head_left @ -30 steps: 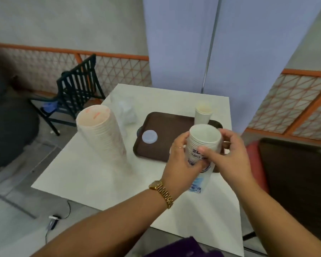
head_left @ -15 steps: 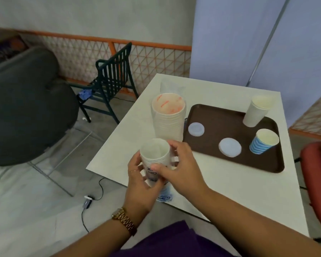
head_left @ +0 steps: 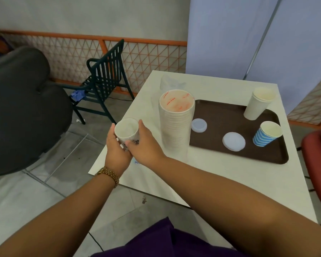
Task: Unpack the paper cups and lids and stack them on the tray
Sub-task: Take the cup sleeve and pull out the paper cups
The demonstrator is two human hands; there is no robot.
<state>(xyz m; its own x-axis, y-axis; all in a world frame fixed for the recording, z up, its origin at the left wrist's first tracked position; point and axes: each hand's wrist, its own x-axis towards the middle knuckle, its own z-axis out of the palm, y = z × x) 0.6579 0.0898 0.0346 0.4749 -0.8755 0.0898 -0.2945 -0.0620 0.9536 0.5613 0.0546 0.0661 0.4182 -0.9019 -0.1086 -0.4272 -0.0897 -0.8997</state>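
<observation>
Over the table's near-left corner, both hands, left hand [head_left: 117,149] and right hand [head_left: 144,145], grip a small stack of cups [head_left: 126,129], probably to separate 1; the tray [head_left: 220,112] waits well right.

Matt brown plastic tray [head_left: 237,154]; smooth paper cup stack [head_left: 175,127].

A dark brown tray [head_left: 230,108] at right of frame carries a blue-and-white striped cup [head_left: 265,135], a plain cream cup stack [head_left: 258,104] and two translucent white lids [head_left: 198,125]. At centre, a tall off-white cup stack [head_left: 175,125] shows red-orange print inside its rim. A dark green slatted chair [head_left: 104,78] stands before orange lattice fencing [head_left: 67,52] at upper left.
</observation>
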